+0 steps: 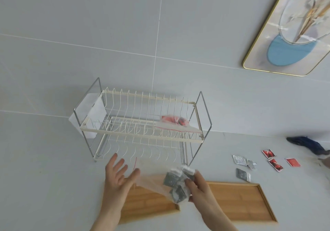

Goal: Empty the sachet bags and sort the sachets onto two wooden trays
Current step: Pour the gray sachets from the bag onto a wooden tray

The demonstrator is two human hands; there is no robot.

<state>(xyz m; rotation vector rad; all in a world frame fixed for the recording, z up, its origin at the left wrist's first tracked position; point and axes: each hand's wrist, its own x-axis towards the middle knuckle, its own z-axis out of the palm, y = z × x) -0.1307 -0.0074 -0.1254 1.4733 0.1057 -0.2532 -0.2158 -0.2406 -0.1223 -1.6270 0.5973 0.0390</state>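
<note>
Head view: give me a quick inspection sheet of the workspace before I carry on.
Surface: pale grey table, bare at left.
Job's things: two wooden trays, left and right, both without sachets; clear bag of grey sachets; bag of red sachets on the wire rack; loose sachets at right.
Clutter: dark cloth.
Grippers: right hand pinches the grey bag; left hand open beside it.
Cables: nothing seen.
Surroundings: tiled wall, framed picture.
</note>
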